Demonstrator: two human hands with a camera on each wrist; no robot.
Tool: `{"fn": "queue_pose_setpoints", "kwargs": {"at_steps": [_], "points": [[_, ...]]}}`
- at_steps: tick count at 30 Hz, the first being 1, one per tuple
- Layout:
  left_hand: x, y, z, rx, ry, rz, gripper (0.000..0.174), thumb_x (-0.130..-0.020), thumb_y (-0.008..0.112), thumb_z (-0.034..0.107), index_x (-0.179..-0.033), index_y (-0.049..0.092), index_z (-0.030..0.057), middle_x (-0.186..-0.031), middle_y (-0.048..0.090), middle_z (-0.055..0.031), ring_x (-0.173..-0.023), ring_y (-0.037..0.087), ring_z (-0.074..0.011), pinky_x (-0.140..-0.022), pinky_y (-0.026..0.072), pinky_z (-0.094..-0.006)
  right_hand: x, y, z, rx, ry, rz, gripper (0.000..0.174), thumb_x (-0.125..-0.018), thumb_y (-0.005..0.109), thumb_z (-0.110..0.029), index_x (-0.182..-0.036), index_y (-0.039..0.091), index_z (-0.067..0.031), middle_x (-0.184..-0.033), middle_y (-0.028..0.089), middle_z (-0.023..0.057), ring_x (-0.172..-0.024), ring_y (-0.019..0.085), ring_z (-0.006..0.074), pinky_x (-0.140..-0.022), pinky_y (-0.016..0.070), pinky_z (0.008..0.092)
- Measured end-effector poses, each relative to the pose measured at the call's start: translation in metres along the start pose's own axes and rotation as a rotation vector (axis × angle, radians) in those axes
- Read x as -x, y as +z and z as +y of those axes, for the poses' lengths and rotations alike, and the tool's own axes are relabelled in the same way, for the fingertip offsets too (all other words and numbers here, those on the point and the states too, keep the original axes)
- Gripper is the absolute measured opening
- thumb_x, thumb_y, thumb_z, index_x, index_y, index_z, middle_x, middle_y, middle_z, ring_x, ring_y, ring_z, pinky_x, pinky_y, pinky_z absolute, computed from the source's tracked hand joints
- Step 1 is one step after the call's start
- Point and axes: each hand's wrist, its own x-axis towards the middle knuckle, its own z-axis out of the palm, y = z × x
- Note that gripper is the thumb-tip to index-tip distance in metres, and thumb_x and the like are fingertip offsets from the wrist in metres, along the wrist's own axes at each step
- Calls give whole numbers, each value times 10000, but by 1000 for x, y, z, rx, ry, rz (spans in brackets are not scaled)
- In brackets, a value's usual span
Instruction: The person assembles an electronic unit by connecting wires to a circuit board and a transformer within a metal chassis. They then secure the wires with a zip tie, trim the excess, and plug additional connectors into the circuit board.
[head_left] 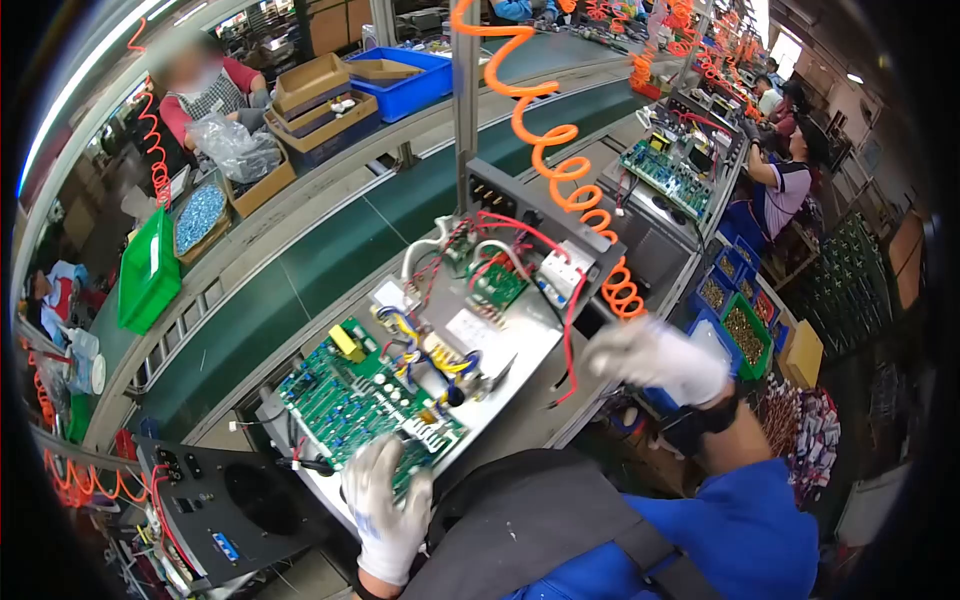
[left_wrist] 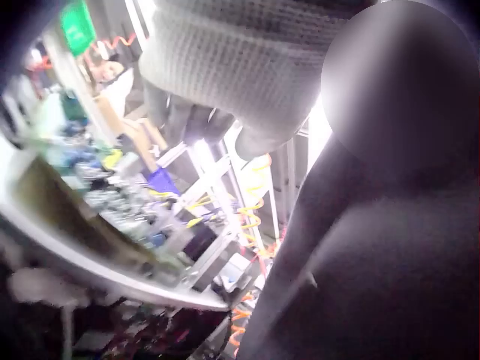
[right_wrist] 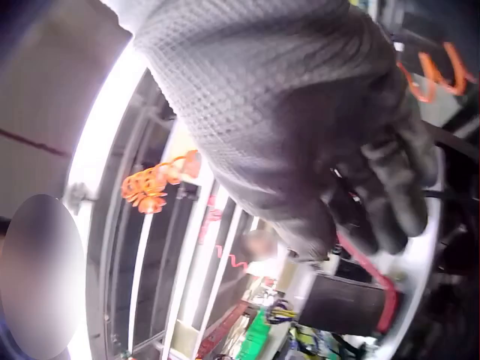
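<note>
A metal chassis [head_left: 520,365] lies at an angle in front of the person, with a green circuit board [head_left: 350,390], bundled wires and a white breaker block [head_left: 562,272] on it. The gloved left hand [head_left: 388,510] is at the board's near edge, fingers extended over its corner. In the left wrist view the glove [left_wrist: 225,75] fills the top. Off the chassis's right side, the gloved right hand [head_left: 665,362] is blurred, close to a loose red cable [head_left: 570,340]. The right wrist view has its fingers [right_wrist: 382,187] loosely bent, with a red cable behind them.
An orange coiled hose [head_left: 560,150] hangs over the chassis. Behind runs a green conveyor [head_left: 330,250], with a green bin [head_left: 150,270] and blue bin [head_left: 410,85] beyond. Small parts bins [head_left: 745,330] stand at right. A black panel [head_left: 225,500] is at lower left. Other people work nearby.
</note>
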Motion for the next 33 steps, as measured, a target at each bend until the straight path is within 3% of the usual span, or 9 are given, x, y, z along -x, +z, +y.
{"fn": "queue_pose_setpoints", "kwargs": {"at_steps": [2, 7, 10, 14, 17, 20, 27, 31, 33], "points": [[-39, 24, 24, -39, 29, -57, 503, -745, 700, 160, -1192, 553, -18, -1087, 617, -169, -1002, 573, -332, -924, 414, -436, -6, 10, 61, 287, 24, -258, 436, -919, 601, -374, -1107, 635, 18, -937, 650, 202, -861, 618, 343, -769, 507, 363], [-89, 81, 43, -74, -172, -11, 563, -758, 742, 260, -1195, 542, -32, -976, 627, -144, -836, 582, -294, -818, 431, -416, -13, 27, 78, -98, 23, -254, 429, -892, 677, -335, -1166, 608, -11, -870, 664, 50, -778, 604, 125, -720, 494, 286], [-73, 60, 48, -108, -145, -4, 450, -794, 705, 174, -1175, 561, -17, -1017, 633, -150, -922, 597, -302, -876, 429, -417, -23, 6, 84, -123, -144, 186, 268, -914, 618, -253, -1027, 667, -16, -795, 659, 28, -754, 595, 104, -667, 485, 297], [-23, 42, 48, -44, -97, -11, 395, -795, 689, 108, -1161, 585, 1, -966, 642, -140, -899, 607, -290, -832, 444, -401, -51, 3, 101, 335, 53, 149, 448, -857, 626, -424, -1013, 664, -6, -847, 678, 185, -796, 669, 311, -696, 512, 383], [3, 33, 54, 93, -70, -127, 296, -804, 676, 85, -1087, 629, 12, -803, 641, -133, -716, 621, -271, -666, 476, -392, -75, 43, 131, 249, 187, -79, 479, -871, 633, -442, -1043, 667, 3, -938, 707, 163, -821, 677, 288, -732, 525, 359], [21, 31, 45, 282, -253, -188, 237, -853, 641, 82, -1078, 631, 10, -803, 647, -148, -723, 626, -296, -681, 489, -384, -52, 56, 77, -441, 37, -266, 352, -931, 634, -369, -992, 671, -24, -887, 680, 32, -763, 656, 112, -670, 534, 259], [-21, 24, 81, 723, -413, -388, 428, -986, 481, 117, -1350, 413, -99, -1223, 576, -184, -1151, 536, -212, -1005, 393, -294, -84, 96, -9, -1150, -201, -213, 264, -953, 625, -284, -1087, 606, -57, -928, 665, 36, -747, 663, 110, -647, 534, 251], [-37, 31, 55, 423, -361, -170, 339, -957, 526, 146, -1221, 557, -65, -1056, 652, -154, -957, 620, -215, -868, 478, -314, -98, 65, -52, -612, -294, -44, 315, -980, 557, -324, -1028, 640, -24, -867, 670, 56, -734, 663, 134, -610, 521, 271], [-71, 24, 42, 250, -216, 63, 200, -927, 534, 117, -1043, 622, -19, -769, 606, -80, -663, 553, -140, -611, 453, -306, -154, 46, -53, 34, -775, 136, 279, -982, 521, -261, -991, 640, -9, -790, 610, 37, -738, 617, 134, -623, 480, 254]]}}
